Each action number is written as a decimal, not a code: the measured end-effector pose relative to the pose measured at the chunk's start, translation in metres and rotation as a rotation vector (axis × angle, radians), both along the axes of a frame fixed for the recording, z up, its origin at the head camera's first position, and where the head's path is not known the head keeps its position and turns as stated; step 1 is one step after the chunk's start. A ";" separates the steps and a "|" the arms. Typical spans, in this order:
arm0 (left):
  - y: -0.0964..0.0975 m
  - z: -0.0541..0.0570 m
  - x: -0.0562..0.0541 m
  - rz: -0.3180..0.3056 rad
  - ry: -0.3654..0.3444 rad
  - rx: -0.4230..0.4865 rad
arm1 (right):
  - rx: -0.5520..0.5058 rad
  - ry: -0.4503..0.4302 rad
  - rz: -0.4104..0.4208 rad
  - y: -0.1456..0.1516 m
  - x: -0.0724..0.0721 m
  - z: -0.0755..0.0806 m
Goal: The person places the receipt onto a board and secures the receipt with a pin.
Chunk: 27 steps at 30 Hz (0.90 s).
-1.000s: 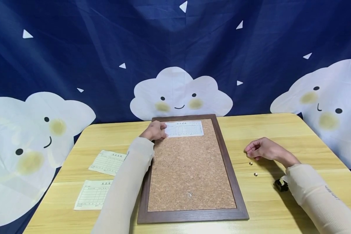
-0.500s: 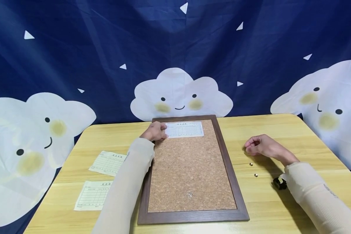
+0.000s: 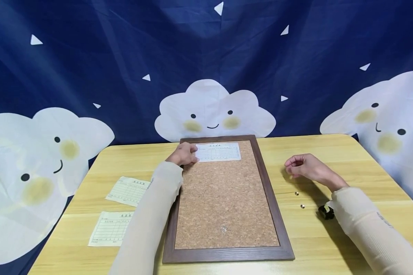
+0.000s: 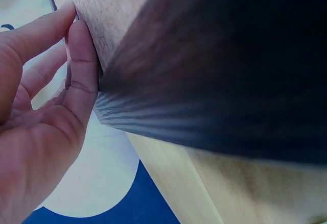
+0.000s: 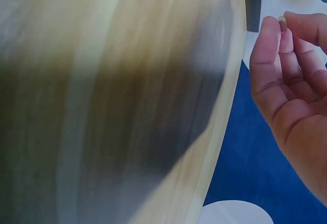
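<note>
At the top of the cork board (image 3: 227,206) lies a printed paper slip (image 3: 218,152). My left hand (image 3: 184,153) presses the slip's left end with spread thumb and finger, reaching over the dark wooden frame (image 3: 227,253). In the left wrist view, the fingers (image 4: 82,55) lie along the board's edge. Right of the board, my right hand (image 3: 304,167) is held over the table. It pinches a small brass-coloured thumbtack (image 5: 282,24) between thumb and fingertip, mostly covered by them. Two shiny thumbtacks, a far one (image 3: 296,193) and a near one (image 3: 302,206), lie below that hand.
Two more printed slips, an upper one (image 3: 128,191) and a lower one (image 3: 109,229), lie left of the board, partly behind the left sleeve. A small black object (image 3: 326,212) shows by the right cuff. A blue cloud-patterned curtain (image 3: 179,46) hangs behind the table (image 3: 69,233).
My right hand has risen slightly from the table and shifted a little left, with the thumbtack in its fingertips. The left hand and the slip stay put.
</note>
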<state>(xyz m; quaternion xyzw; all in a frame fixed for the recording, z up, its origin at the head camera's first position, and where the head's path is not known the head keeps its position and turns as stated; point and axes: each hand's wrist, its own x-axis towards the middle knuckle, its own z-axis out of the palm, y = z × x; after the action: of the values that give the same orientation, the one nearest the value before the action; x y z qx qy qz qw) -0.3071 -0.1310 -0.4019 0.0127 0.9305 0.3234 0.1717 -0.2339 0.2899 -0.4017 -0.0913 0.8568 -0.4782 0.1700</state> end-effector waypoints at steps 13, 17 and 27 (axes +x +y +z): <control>-0.001 -0.001 -0.002 -0.015 0.006 -0.022 | 0.143 0.070 -0.028 -0.009 -0.005 0.005; -0.001 -0.001 0.000 -0.020 0.016 -0.017 | 0.162 0.078 -0.041 -0.011 -0.007 0.004; 0.000 -0.001 0.002 -0.023 0.017 0.013 | 0.108 0.123 -0.089 -0.019 -0.010 0.002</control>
<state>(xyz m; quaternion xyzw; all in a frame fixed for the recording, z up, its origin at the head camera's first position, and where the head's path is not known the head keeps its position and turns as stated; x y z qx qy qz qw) -0.3055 -0.1315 -0.4031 0.0272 0.9295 0.3274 0.1674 -0.2436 0.2708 -0.3996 -0.0729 0.8933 -0.4320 0.1002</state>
